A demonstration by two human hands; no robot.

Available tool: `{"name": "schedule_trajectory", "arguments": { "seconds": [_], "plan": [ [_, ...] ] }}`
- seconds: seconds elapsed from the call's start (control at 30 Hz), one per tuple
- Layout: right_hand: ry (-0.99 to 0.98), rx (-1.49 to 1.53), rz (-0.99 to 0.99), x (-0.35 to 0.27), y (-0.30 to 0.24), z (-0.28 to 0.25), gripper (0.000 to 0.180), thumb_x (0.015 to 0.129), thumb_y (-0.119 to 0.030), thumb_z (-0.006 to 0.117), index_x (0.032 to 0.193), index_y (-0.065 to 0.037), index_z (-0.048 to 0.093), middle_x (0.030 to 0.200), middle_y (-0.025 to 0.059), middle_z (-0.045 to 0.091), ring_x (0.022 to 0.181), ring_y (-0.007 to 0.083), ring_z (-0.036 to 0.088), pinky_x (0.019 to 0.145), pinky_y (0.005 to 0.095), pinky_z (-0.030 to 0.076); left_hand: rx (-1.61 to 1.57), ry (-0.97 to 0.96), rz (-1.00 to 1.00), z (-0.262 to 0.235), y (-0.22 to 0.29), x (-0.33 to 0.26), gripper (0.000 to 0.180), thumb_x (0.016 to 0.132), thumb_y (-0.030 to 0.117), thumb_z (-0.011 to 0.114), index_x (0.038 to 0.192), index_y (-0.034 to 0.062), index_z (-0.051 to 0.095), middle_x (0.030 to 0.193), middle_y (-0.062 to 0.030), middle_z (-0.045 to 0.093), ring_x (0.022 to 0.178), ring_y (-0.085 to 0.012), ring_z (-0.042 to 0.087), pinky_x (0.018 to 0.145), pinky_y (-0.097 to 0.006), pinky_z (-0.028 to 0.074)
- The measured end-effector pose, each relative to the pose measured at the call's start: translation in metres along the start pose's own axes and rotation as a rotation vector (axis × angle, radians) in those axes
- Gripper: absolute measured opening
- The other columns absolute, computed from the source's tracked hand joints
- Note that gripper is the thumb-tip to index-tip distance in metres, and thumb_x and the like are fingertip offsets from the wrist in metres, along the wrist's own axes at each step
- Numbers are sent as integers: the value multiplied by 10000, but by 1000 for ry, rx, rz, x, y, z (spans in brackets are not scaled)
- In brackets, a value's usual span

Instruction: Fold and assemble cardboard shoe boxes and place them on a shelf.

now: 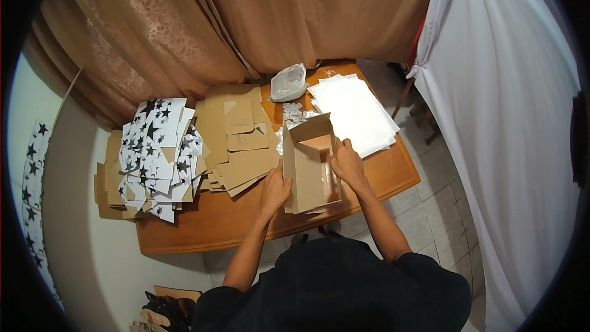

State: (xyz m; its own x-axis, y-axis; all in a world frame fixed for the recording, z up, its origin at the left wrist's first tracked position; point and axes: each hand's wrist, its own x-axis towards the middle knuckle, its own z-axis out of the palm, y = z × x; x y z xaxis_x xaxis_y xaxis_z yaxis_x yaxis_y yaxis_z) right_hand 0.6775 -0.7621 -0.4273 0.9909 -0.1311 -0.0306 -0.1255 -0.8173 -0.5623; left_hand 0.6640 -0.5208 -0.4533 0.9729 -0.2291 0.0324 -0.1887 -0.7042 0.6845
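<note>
An open brown cardboard box [304,178] is held between my two hands over the front edge of the wooden table. Its flap at the far end stands up, and light falls on the inside. My left hand [275,190] grips the left wall, fingers closed on it. On the opposite wall, my right hand [348,163] is closed with the thumb side up along the rim. Just beyond the box lie several small silvery-white pieces [295,114], too small to make out, partly hidden by the box.
Flat brown cardboard pieces [249,163] lie left of the box. Farther left is a heap of white sheets with black stars [153,147]. White sheets [353,110] are stacked at right, and a whitish plastic bag [289,83] sits at the back of the wooden table [184,233]. Curtains hang behind.
</note>
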Motion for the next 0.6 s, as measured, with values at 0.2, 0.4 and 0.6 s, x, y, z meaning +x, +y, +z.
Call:
{"name": "schedule_trajectory", "arguments": {
  "seconds": [0.2, 0.4, 0.6],
  "plan": [
    [-69, 107, -127, 14, 29, 29, 561, 842, -33, 572, 1381, 75, 465, 1152, 258, 523, 1075, 428, 569, 928, 498, 508, 59, 17, -145, 36, -7, -3, 729, 885, 163, 576, 1549, -5, 327, 1157, -321, 567, 1064, -475, 577, 952, -519, 470],
    [-124, 119, -182, 24, 55, 56, 639, 866, -62, 547, 1475, 19, 373, 1216, 277, 498, 1153, 455, 535, 962, 519, 481, 33, -45, -242, 73, -4, 2, 786, 892, 196, 595, 1572, 1, 253, 1236, -309, 494, 1043, -493, 569, 940, -538, 479],
    [-127, 247, -208, 23, 55, 72, 724, 864, -82, 526, 1540, -19, 275, 1315, 304, 415, 1196, 477, 473, 1045, 526, 417, 127, 25, -205, 99, -7, -11, 977, 853, 347, 711, 1592, 11, 169, 1320, -320, 434, 1169, -496, 500, 992, -527, 449]
  ]
}}
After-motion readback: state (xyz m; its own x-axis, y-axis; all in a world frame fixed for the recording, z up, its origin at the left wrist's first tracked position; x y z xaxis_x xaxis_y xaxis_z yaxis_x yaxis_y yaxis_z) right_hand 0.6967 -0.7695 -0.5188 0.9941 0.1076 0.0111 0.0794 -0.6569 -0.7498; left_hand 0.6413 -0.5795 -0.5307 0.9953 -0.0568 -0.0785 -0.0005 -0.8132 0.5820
